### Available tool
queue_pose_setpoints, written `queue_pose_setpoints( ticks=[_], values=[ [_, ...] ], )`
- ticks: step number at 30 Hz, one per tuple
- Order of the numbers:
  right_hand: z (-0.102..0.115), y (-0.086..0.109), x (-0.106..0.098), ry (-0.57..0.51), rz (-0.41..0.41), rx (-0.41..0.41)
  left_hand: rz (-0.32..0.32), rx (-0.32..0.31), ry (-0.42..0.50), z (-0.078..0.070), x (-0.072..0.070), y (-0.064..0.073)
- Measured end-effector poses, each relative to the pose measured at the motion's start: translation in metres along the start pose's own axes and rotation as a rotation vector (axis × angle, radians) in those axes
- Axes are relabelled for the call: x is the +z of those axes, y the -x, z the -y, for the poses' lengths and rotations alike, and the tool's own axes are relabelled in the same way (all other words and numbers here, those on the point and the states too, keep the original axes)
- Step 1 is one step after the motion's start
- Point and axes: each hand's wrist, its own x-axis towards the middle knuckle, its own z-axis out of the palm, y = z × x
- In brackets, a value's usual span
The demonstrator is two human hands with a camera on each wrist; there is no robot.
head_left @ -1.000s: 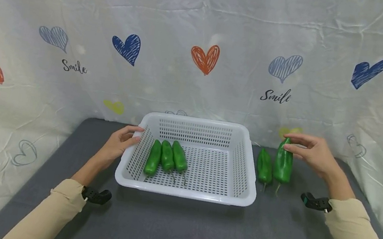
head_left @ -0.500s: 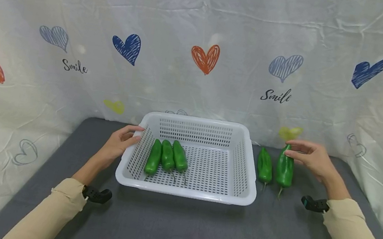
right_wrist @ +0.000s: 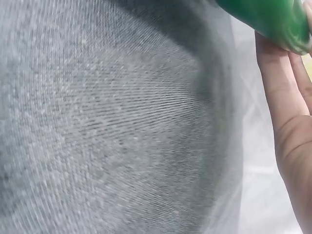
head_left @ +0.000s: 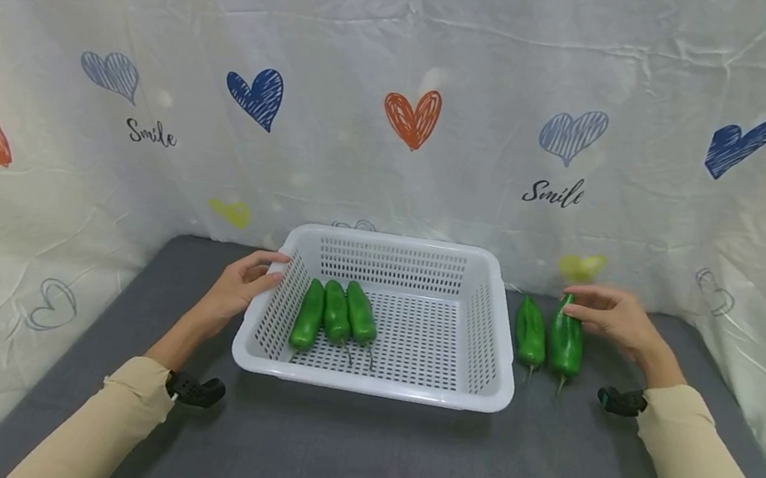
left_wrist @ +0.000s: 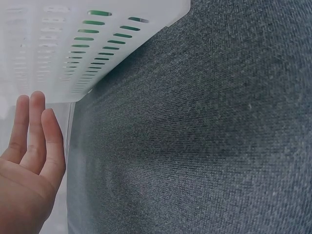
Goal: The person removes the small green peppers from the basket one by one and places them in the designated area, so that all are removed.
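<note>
A white perforated plastic basket (head_left: 369,385) stands on the dark cloth, with three long green peppers (head_left: 337,314) side by side at its left. My left hand (head_left: 233,290) touches the basket's left rim with thumb and forefinger; in the left wrist view its other fingers (left_wrist: 36,131) are straight beside the basket's outer wall. To the right of the basket, my right hand (head_left: 616,320) pinches the narrow upper end of another green pepper (head_left: 566,347) between thumb and fingers, its stem toward me. Close to its left lies one more green pepper (head_left: 530,334) on the cloth.
Dark grey cloth (head_left: 353,462) covers the table. Behind it hangs a pale curtain (head_left: 342,29) printed with hearts and the word Smile, meeting the table's back edge. A black band (head_left: 194,391) circles each wrist.
My right hand has lowered the pepper slightly, moving it first a little right, then back left beside the other pepper. My left hand and the basket have stayed in place.
</note>
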Motion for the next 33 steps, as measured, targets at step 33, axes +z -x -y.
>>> queue_pose_setpoints(
  ticks=[33],
  values=[
    [-0.015,-0.01,0.01,0.104,0.012,0.005,0.0,0.012,-0.014,-0.001,0.001,0.002]
  ],
)
